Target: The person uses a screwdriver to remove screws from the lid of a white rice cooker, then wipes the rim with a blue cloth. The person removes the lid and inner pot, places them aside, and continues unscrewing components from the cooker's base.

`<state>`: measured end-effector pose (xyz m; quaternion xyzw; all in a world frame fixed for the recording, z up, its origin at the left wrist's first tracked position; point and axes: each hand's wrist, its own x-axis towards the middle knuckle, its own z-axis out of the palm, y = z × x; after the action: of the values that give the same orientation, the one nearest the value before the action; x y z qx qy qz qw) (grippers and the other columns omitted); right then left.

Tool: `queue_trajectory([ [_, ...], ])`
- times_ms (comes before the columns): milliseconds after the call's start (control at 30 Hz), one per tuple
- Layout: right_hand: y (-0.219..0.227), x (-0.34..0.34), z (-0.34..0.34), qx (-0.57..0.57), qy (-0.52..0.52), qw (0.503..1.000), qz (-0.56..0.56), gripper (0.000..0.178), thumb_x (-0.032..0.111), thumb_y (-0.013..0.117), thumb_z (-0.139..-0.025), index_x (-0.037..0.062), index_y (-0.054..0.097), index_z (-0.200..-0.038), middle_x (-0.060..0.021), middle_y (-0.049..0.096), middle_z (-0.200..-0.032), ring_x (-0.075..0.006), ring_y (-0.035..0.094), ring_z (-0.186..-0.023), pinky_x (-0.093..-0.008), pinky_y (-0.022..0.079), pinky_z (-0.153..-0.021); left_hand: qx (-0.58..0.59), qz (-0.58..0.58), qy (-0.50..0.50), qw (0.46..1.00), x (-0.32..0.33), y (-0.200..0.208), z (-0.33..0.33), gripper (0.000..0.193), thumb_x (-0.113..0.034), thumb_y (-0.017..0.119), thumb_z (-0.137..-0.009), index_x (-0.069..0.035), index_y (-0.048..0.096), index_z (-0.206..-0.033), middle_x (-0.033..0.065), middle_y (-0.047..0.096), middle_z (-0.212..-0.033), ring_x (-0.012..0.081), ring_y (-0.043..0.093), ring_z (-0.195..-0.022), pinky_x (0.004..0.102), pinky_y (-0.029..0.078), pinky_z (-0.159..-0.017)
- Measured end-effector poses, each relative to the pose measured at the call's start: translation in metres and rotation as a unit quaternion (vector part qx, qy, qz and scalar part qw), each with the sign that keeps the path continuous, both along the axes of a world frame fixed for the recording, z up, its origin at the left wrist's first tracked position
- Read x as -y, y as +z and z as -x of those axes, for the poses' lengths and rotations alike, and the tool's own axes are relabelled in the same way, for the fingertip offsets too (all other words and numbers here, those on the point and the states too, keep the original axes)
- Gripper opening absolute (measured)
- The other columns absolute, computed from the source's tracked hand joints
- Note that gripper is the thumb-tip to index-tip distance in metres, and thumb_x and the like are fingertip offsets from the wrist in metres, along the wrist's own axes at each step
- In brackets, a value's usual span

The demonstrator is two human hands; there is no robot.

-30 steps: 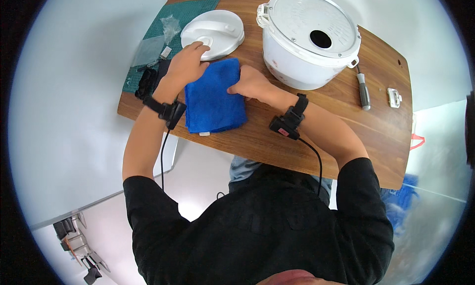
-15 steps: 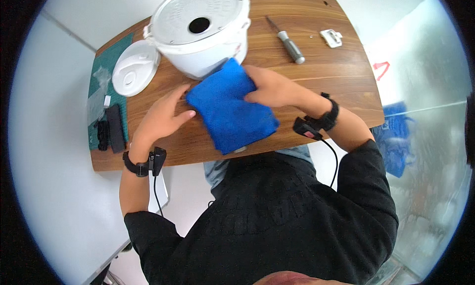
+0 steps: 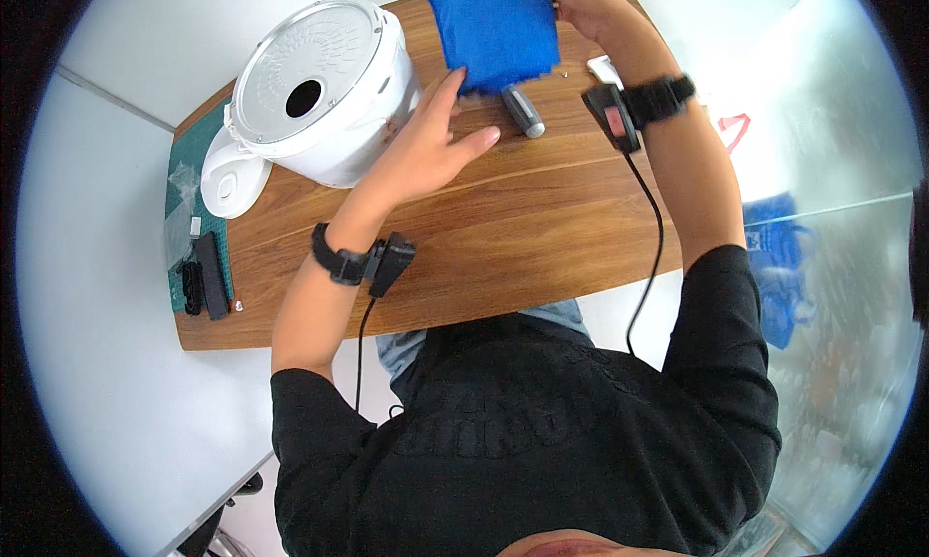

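Note:
My right hand (image 3: pixel 581 7) grips a folded blue cloth (image 3: pixel 495 32) at its right edge, near the far side of the table. Spread fingers show on my left hand (image 3: pixel 421 155); one fingertip meets or nearly meets the cloth's near left corner, and the thumb points right. Beside that hand stands a white round appliance (image 3: pixel 387 102), like a rice cooker body, with a perforated metal disc (image 3: pixel 334 59) and a dark round hole on top. The cloth hides the shaft of a grey-handled screwdriver (image 3: pixel 524 112).
A white oval cover (image 3: pixel 237 184) lies left of the appliance, partly behind it. A green cutting mat (image 3: pixel 184 238) bears clear plastic and dark strips (image 3: pixel 211 276). A small white part (image 3: pixel 605 71) lies by my right wrist. The wooden table (image 3: pixel 464 257) has a curved edge.
The cloth has moved from the near middle to the far right, over the screwdriver, with my right hand. The appliance has shifted left and nearer. My left hand has moved right and farther out.

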<state>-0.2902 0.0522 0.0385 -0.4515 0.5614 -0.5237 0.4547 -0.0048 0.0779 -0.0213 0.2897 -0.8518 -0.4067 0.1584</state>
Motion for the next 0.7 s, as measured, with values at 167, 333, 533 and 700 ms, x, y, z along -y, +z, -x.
queue_trajectory([
  [167,-0.082,0.070,0.049,0.027,-0.135,0.990,-0.023,0.049,0.012,0.070,-0.094,-0.0087,0.055,-0.135,-0.0212,0.065,-0.126,-0.0358,0.065,-0.112,-0.0472,0.055,-0.097,0.039,0.058,-0.007,0.998,0.021,-0.014,0.034,0.079,-0.042,0.066,-0.100,0.001,0.031,-0.157,0.0268,0.029,-0.163,0.0390,0.035,-0.150,0.0463,0.041,-0.117],
  [333,-0.129,0.077,0.073,0.009,-0.193,0.975,-0.111,0.050,0.014,0.070,-0.094,-0.0078,0.055,-0.136,-0.0156,0.066,-0.126,-0.0338,0.061,-0.119,-0.0468,0.051,-0.099,0.083,0.044,-0.040,0.995,0.009,-0.009,0.023,0.068,-0.039,0.069,-0.098,-0.002,0.045,-0.151,0.0255,0.040,-0.159,0.0377,0.039,-0.148,0.0437,0.036,-0.120],
  [533,-0.111,0.034,0.052,-0.416,-0.088,0.899,-0.100,0.056,0.031,0.075,-0.088,-0.0037,0.061,-0.130,-0.0221,0.072,-0.110,-0.0336,0.070,-0.102,-0.0427,0.056,-0.088,0.015,0.056,-0.072,0.996,-0.016,0.018,-0.017,0.048,-0.023,0.073,-0.093,-0.004,0.060,-0.135,0.0211,0.062,-0.139,0.0382,0.058,-0.130,0.0441,0.045,-0.111],
  [700,-0.078,-0.053,-0.028,-0.527,0.033,0.845,-0.082,0.064,0.042,0.079,-0.083,-0.0021,0.059,-0.125,-0.0269,0.072,-0.111,-0.0420,0.071,-0.102,-0.0477,0.057,-0.085,-0.056,0.055,-0.084,0.993,-0.022,0.042,-0.065,0.038,-0.013,0.075,-0.091,-0.006,0.068,-0.127,0.0147,0.073,-0.121,0.0268,0.071,-0.109,0.0389,0.057,-0.093],
])
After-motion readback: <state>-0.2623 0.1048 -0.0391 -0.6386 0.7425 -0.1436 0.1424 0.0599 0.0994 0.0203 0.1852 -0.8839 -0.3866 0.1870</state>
